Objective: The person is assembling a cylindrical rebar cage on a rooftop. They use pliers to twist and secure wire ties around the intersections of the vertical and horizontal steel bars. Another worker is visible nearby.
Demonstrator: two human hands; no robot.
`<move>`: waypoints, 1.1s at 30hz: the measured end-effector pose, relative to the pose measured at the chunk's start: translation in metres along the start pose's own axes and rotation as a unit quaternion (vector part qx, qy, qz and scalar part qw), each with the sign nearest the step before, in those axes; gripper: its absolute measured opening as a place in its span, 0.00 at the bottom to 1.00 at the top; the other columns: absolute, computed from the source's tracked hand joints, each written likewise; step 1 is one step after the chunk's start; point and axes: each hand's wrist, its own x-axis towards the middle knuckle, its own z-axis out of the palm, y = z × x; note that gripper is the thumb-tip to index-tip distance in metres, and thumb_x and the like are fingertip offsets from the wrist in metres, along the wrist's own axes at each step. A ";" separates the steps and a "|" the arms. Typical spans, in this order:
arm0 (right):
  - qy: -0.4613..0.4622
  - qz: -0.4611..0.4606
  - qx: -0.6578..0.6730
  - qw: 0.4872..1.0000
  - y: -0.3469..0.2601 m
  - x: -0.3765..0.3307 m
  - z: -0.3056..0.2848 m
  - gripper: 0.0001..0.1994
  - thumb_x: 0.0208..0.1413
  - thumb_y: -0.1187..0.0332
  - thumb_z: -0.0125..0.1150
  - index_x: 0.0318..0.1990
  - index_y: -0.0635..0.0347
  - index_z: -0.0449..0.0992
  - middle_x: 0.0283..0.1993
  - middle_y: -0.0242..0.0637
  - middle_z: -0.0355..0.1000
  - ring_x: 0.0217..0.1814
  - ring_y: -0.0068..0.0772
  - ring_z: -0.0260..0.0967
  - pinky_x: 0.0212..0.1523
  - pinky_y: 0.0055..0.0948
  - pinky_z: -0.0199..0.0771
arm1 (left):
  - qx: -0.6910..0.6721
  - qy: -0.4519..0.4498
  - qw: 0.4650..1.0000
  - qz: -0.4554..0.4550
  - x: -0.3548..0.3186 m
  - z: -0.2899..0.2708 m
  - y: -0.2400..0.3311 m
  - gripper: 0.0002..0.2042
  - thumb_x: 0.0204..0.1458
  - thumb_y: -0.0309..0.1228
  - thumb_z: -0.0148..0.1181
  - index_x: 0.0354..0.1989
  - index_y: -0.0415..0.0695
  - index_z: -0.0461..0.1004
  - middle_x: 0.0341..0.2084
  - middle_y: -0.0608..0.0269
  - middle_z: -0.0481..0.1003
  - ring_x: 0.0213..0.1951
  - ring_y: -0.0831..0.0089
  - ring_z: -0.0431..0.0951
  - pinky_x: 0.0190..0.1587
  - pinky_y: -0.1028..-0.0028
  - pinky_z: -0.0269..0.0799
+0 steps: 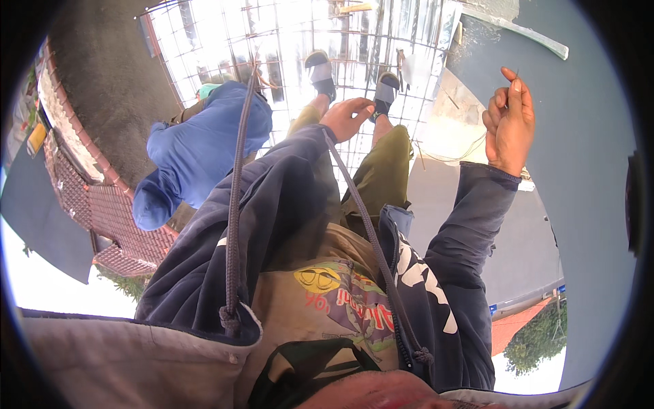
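Note:
My left hand [347, 116] hangs in front of my knee, fingers loosely apart and nothing visible in it. It hovers over a steel rebar mesh [204, 41] on which my two sandalled feet [320, 71] stand. My right hand [509, 119] is raised to the right, beside a grey concrete surface [586, 170]. Its thumb and fingers pinch a thin tie wire [455, 154], which trails down and left toward the mesh edge.
A person in a blue hooded top [197, 150] crouches on the mesh to my left, close to my leg. A brick wall and tiled roof [102, 204] lie further left. A pale plank [524, 31] rests at the upper right.

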 end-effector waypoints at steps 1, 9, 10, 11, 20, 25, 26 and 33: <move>-0.012 0.035 -0.056 0.998 0.010 0.012 -0.008 0.15 0.78 0.62 0.49 0.60 0.57 0.77 0.27 0.25 0.57 0.23 0.13 0.47 0.20 0.18 0.46 | 0.033 0.004 0.998 -0.051 0.014 -0.011 -0.015 0.18 0.69 0.45 0.56 0.57 0.47 0.81 0.46 0.53 0.84 0.53 0.56 0.82 0.61 0.60 0.74; -0.055 -0.055 -0.641 0.764 0.267 0.140 -0.087 0.15 0.74 0.62 0.49 0.57 0.52 0.81 0.52 0.49 0.82 0.54 0.55 0.80 0.53 0.46 0.79 | 0.216 0.043 0.972 -0.082 0.165 -0.037 -0.192 0.19 0.68 0.46 0.54 0.55 0.45 0.81 0.47 0.49 0.84 0.50 0.53 0.84 0.56 0.59 0.78; -0.049 -0.042 -0.652 0.756 0.290 0.146 -0.081 0.14 0.74 0.61 0.49 0.56 0.50 0.81 0.51 0.49 0.83 0.53 0.55 0.80 0.52 0.46 0.79 | 0.240 0.043 0.968 -0.060 0.188 -0.038 -0.209 0.19 0.69 0.46 0.53 0.55 0.46 0.80 0.47 0.50 0.84 0.51 0.53 0.84 0.56 0.58 0.78; -0.041 -0.029 -0.662 0.748 0.314 0.155 -0.080 0.14 0.74 0.61 0.50 0.56 0.49 0.81 0.50 0.48 0.83 0.52 0.55 0.80 0.51 0.47 0.79 | 0.265 0.042 0.963 -0.035 0.210 -0.036 -0.219 0.19 0.69 0.46 0.53 0.56 0.47 0.80 0.47 0.51 0.84 0.51 0.54 0.84 0.57 0.57 0.78; -0.114 -0.082 -0.613 0.778 0.523 0.312 -0.053 0.16 0.62 0.53 0.66 0.43 0.56 0.75 0.42 0.45 0.79 0.47 0.52 0.79 0.46 0.48 0.76 | 0.314 -0.028 0.949 0.026 0.383 0.021 -0.258 0.28 0.60 0.46 0.64 0.67 0.49 0.69 0.60 0.46 0.75 0.58 0.47 0.78 0.62 0.51 0.71; -0.092 -0.078 -0.618 0.777 0.566 0.345 -0.021 0.24 0.63 0.48 0.65 0.58 0.54 0.78 0.54 0.43 0.76 0.52 0.52 0.81 0.52 0.49 0.81 | 0.426 0.037 0.890 0.161 0.420 0.036 -0.250 0.19 0.71 0.47 0.52 0.60 0.50 0.78 0.50 0.53 0.83 0.51 0.53 0.84 0.58 0.57 0.79; -0.108 -0.080 -0.604 0.785 0.565 0.341 -0.017 0.24 0.63 0.48 0.64 0.58 0.54 0.77 0.56 0.42 0.75 0.52 0.53 0.81 0.51 0.49 0.82 | 0.411 0.011 0.897 0.163 0.417 0.032 -0.224 0.18 0.71 0.46 0.53 0.61 0.51 0.77 0.50 0.53 0.82 0.51 0.53 0.84 0.57 0.57 0.80; -0.163 -0.114 -0.591 0.782 0.559 0.356 -0.016 0.18 0.55 0.55 0.66 0.46 0.59 0.78 0.44 0.43 0.80 0.46 0.52 0.80 0.47 0.49 0.80 | 0.245 -0.065 0.908 0.333 0.394 -0.005 -0.110 0.11 0.69 0.33 0.61 0.52 0.43 0.83 0.41 0.55 0.83 0.40 0.62 0.85 0.46 0.64 0.82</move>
